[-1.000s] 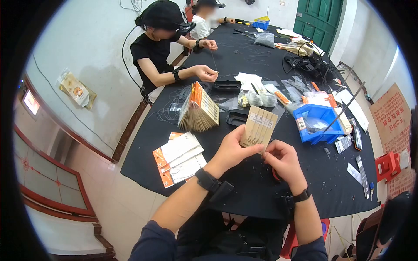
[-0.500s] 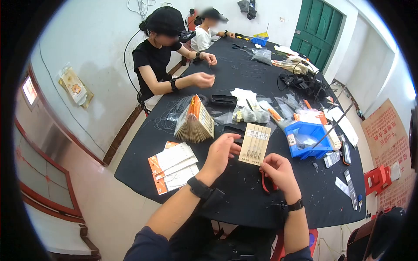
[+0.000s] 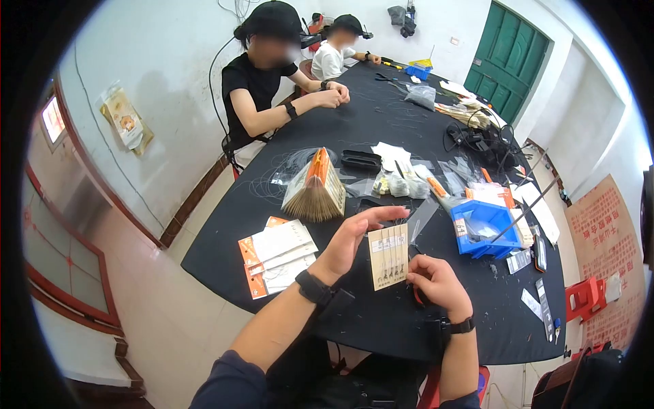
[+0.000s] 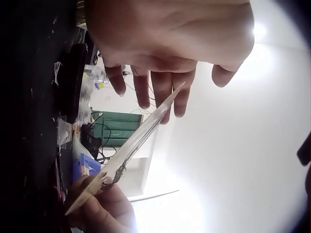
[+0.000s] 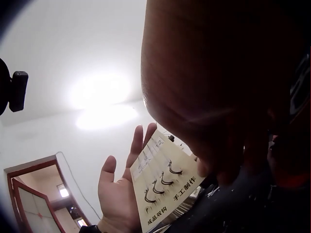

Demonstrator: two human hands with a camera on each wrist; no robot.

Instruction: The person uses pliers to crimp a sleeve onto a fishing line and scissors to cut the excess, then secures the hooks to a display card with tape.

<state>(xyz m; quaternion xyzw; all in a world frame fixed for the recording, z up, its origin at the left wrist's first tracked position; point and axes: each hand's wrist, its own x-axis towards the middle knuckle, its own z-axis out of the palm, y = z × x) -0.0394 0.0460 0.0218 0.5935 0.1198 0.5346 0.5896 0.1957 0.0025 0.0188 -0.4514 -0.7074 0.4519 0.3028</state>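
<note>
A tan card (image 3: pixel 388 258) with several dark hooks on thin lines stands upright, its lower right edge pinched by my right hand (image 3: pixel 439 283). My left hand (image 3: pixel 346 244) is beside the card's upper left, fingers extended behind its top edge and thumb raised. In the left wrist view the left hand's straight fingers (image 4: pixel 181 94) are near the card's top end. The right wrist view shows the hooks (image 5: pixel 163 182) and printed characters on the card. Red-handled pliers or cutters (image 3: pixel 417 295) lie partly hidden by the right hand.
White-and-orange packets (image 3: pixel 279 249) lie at left, with a fanned stack of cards (image 3: pixel 315 194) behind. A blue bin (image 3: pixel 485 228) stands right of small plastic bags (image 3: pixel 402 184). Two people sit along the table's left side; black cables (image 3: pixel 477 136) lie farther back.
The left hand let go of the card, then moved up along its left side with fingers over the top. The card has turned and lowered in the right hand's pinch.
</note>
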